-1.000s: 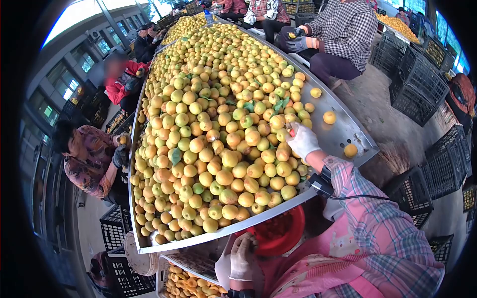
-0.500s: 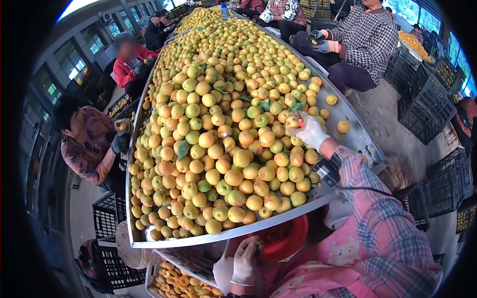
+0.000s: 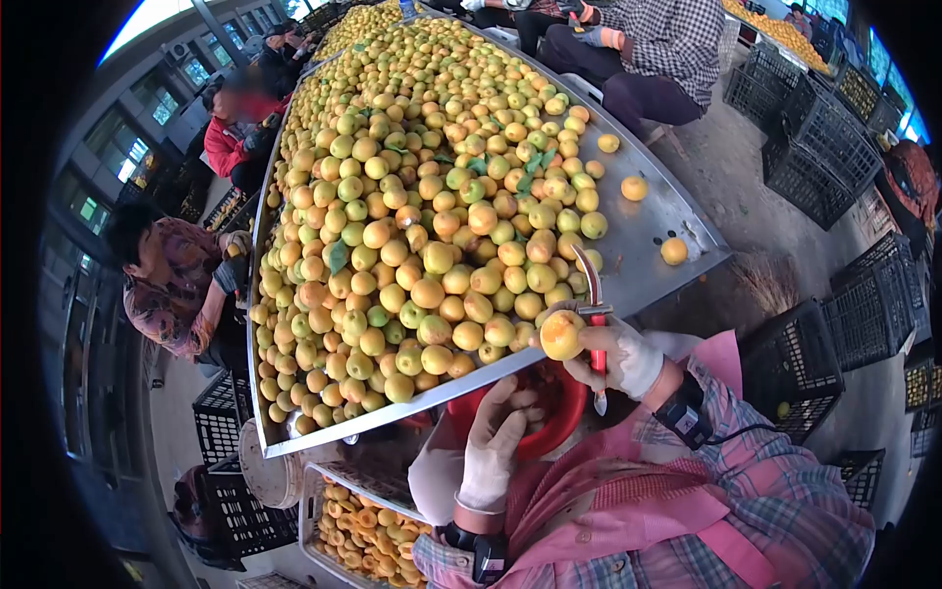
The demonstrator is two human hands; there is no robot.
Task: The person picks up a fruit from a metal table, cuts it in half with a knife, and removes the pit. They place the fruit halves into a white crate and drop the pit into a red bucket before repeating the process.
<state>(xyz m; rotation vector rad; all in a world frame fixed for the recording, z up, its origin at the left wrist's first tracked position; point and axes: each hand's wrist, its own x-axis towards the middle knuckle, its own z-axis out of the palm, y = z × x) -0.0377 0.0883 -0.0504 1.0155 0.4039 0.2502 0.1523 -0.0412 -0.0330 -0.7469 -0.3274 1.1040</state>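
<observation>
My right hand (image 3: 620,355), in a white glove, is closed around a yellow-orange apricot (image 3: 561,336) and a red-handled metal tool (image 3: 598,339). The tool has a long curved arm pointing up and a short metal tip below. My left hand (image 3: 494,437), also gloved, is raised beside the red bowl (image 3: 569,417), its fingers bent and apart, with nothing seen in it. Both hands are at the near edge of a metal table (image 3: 643,211), heaped with whole apricots (image 3: 392,255). What lies in the bowl is mostly hidden.
A crate of split apricots (image 3: 363,525) stands at lower left, next to a white bucket (image 3: 263,471). Black crates (image 3: 790,363) are stacked on the right. Co-workers sit along both sides, one person in a patterned top (image 3: 182,285) at the left. Loose apricots (image 3: 674,251) lie on the table's right side.
My right hand has come back from the pile toward me, bringing an apricot and the tool to the table edge. My left hand has risen and its fingers have spread. The view has shifted.
</observation>
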